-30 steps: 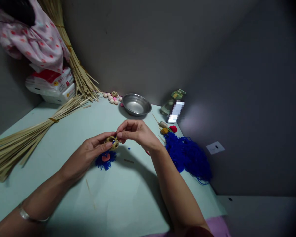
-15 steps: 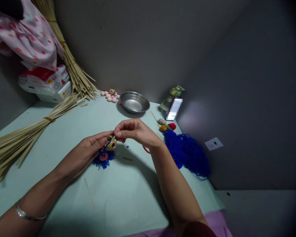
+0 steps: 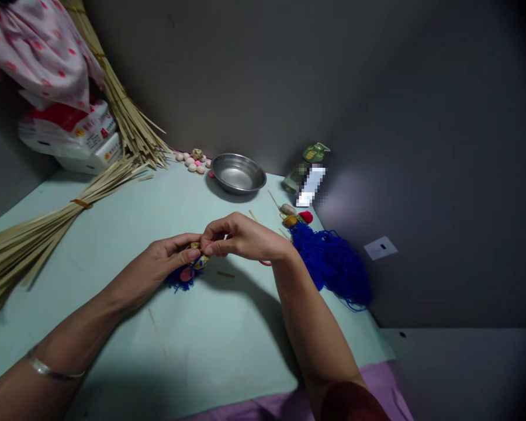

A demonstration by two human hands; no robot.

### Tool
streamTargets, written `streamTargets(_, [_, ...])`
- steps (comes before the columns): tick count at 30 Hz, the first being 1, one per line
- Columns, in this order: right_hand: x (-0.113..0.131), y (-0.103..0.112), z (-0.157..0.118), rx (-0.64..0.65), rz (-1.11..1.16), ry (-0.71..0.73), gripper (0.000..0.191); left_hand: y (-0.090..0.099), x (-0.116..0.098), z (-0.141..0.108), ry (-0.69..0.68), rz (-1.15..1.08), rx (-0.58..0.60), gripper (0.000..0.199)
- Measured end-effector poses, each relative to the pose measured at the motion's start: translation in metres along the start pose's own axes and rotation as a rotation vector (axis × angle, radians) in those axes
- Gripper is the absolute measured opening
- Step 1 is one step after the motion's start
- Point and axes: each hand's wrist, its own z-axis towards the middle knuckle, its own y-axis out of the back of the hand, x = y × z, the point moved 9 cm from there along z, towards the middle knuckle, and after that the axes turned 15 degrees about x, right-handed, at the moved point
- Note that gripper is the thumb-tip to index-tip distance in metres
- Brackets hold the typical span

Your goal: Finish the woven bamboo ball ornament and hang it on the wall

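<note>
Between my hands is a small woven straw ball (image 3: 200,262) with blue yarn over it. My left hand (image 3: 169,257) grips it from the left, thumb on top. A blue yarn tassel (image 3: 180,280) and a flat pink disc (image 3: 186,273) hang below that hand. My right hand (image 3: 230,237) is closed in a pinch at the ball's upper right edge. Its fingertips hide most of what they pinch, which looks like the end of a straw strip.
Bundled straw strips (image 3: 61,222) lie at left. A steel bowl (image 3: 238,173) stands at the back beside several pale egg-shaped pieces (image 3: 191,162). Blue yarn (image 3: 333,263), a phone (image 3: 311,186) and a green bottle (image 3: 316,152) are at right. A short strip (image 3: 225,274) lies near my hands.
My right fingers have moved closer over the ball, and the strip end that showed there is now mostly covered. The ball has turned slightly in my left hand. The camera view has shifted a little.
</note>
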Motion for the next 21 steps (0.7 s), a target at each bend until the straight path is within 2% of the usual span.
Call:
streamTargets(6, [0.002, 0.003, 0.002, -0.055, 0.025, 0.028, 0.015, 0.004, 0.001, 0.0, -0.008, -0.026, -0.03, 0.04])
streamTargets(10, [0.011, 0.011, -0.001, -0.196, -0.027, 0.074, 0.017, 0.009, 0.003, 0.0, -0.035, -0.154, -0.095, 0.037])
streamTargets(15, [0.034, 0.005, -0.007, -0.354, -0.461, 0.033, 0.012, 0.022, 0.003, -0.004, -0.084, -0.229, -0.247, 0.038])
streamTargets(18, [0.04, -0.005, -0.002, -0.382, -0.708, -0.067, 0.002, 0.03, 0.002, -0.006, -0.124, -0.177, -0.339, 0.036])
streamTargets(21, [0.038, -0.014, 0.006, -0.389, -0.912, -0.202, 0.011, 0.038, 0.002, -0.009, -0.138, -0.114, -0.414, 0.037])
